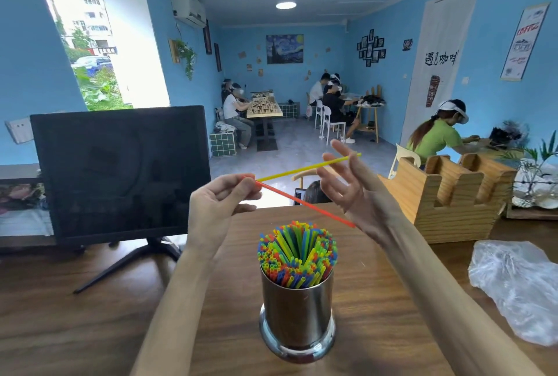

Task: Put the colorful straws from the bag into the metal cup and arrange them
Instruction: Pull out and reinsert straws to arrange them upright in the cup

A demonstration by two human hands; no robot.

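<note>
While above cup: two straws were pinched by left grip, lying level.
Right grip: released, yellow straw touched.
Metal cup: directly below.

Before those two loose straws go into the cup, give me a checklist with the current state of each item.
1. Left hand pinches the ends of both the red straw and the yellow straw: ok.
2. Right hand supports the yellow straw: ok.
3. Straws aligned: not ok, they diverge.
4. Metal cup upright on the table: ok.
5. Room left among the cup's straws: cannot tell.
6. Plastic bag emptied: cannot tell.
</note>
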